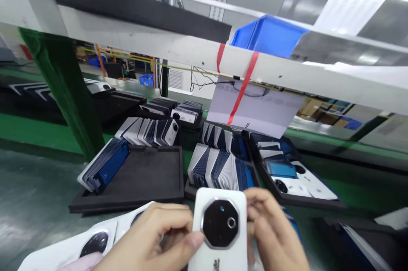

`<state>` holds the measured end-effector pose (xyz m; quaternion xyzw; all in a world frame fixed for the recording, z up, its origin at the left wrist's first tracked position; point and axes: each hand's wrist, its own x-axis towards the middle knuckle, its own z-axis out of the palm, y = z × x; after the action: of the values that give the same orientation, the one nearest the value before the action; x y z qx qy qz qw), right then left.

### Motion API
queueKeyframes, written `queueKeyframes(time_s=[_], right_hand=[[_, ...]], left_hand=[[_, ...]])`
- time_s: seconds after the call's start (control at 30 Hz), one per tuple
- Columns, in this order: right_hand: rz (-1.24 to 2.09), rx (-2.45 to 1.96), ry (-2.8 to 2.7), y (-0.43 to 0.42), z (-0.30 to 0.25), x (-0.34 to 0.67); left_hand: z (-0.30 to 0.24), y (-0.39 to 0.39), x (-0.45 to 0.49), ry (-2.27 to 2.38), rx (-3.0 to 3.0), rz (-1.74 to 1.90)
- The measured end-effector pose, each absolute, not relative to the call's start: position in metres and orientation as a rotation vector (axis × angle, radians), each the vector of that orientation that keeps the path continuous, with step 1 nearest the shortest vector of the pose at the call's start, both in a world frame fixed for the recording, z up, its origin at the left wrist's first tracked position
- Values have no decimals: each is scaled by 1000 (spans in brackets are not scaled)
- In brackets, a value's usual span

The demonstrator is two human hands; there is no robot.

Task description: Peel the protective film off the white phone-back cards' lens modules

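Observation:
I hold a white phone back cover with a black octagonal camera module upright at the bottom centre. My left hand grips its left edge, thumb pressed beside the camera module. My right hand holds its right edge from behind. More white covers lie flat under my left hand.
Black foam trays hold rows of upright covers; another tray to the right holds flat ones. A green post stands at left. A white rail with a hanging paper sheet and a blue bin cross overhead.

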<state>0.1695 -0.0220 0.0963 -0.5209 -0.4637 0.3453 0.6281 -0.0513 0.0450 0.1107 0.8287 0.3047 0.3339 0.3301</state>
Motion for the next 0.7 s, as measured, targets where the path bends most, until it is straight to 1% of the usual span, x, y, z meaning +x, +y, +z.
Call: queueKeyframes(time_s=[0.07, 0.17, 0.27, 0.43, 0.7], right_hand=[[794, -989, -911, 3, 121, 176], [717, -932, -908, 49, 155, 186], [619, -977, -890, 97, 168, 190], [682, -1127, -914, 142, 155, 187], [708, -1045, -830, 130, 132, 185]], left_hand=[[114, 46, -56, 833, 2211, 994], [119, 45, -64, 862, 2209, 1118], [122, 43, -68, 845, 2183, 1158], [124, 43, -73, 840, 2202, 1169], [128, 40, -79, 836, 2173, 1199]])
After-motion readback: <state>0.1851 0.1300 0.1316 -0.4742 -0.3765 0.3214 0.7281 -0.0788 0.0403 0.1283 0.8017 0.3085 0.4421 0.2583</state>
